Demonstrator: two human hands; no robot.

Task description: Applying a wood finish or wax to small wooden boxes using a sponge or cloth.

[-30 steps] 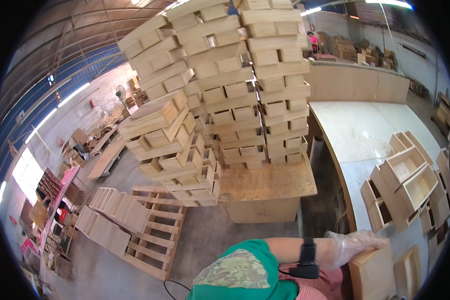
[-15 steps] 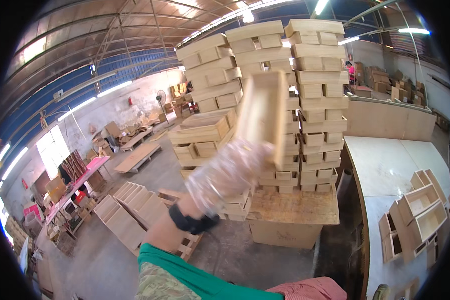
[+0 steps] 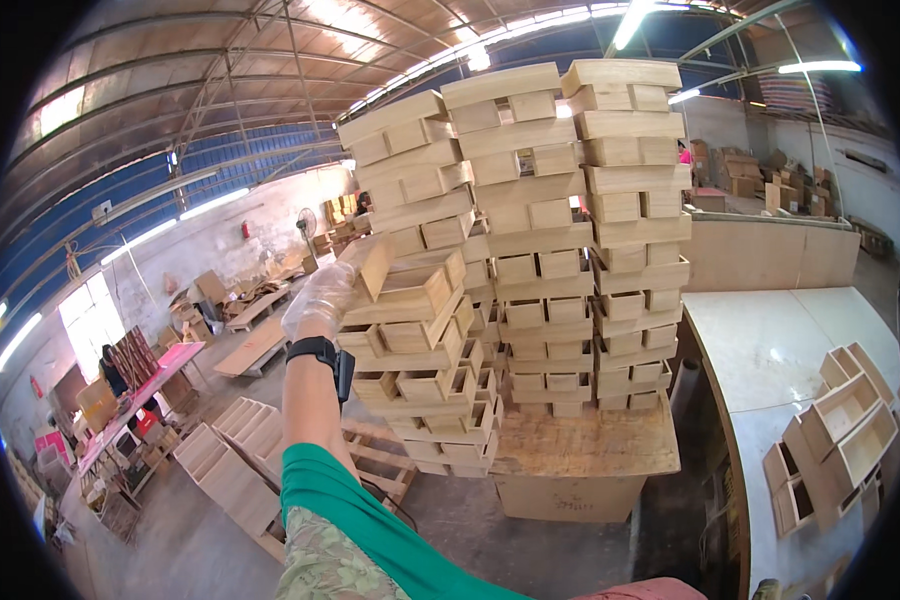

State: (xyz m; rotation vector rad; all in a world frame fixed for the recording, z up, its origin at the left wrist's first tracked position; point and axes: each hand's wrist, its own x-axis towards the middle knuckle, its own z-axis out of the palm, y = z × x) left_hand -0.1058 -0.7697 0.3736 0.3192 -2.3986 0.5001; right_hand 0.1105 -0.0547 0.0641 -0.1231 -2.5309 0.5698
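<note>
My left hand (image 3: pixel 320 298), in a clear plastic glove with a black band on the wrist, is closed on one end of a small pale wooden drawer box (image 3: pixel 373 268). The box stands tilted at the left edge of a lower stack of wooden drawers (image 3: pixel 425 385). Whether it touches the drawer beneath, I cannot tell. Close behind it rises a taller stack of drawers (image 3: pixel 408 187). My right hand is out of view.
Two more tall drawer stacks (image 3: pixel 528 185) (image 3: pixel 635 205) rise at the centre. A board-topped box (image 3: pixel 585 445) stands under them. At right, a white table (image 3: pixel 770 330) bears several drawer boxes (image 3: pixel 840 430). Wooden panels (image 3: pixel 225 470) and a pallet (image 3: pixel 380 455) lie lower left.
My left hand has carried the drawer box leftward from in front of the centre stacks to the top of the lower stack. The view has shifted slightly.
</note>
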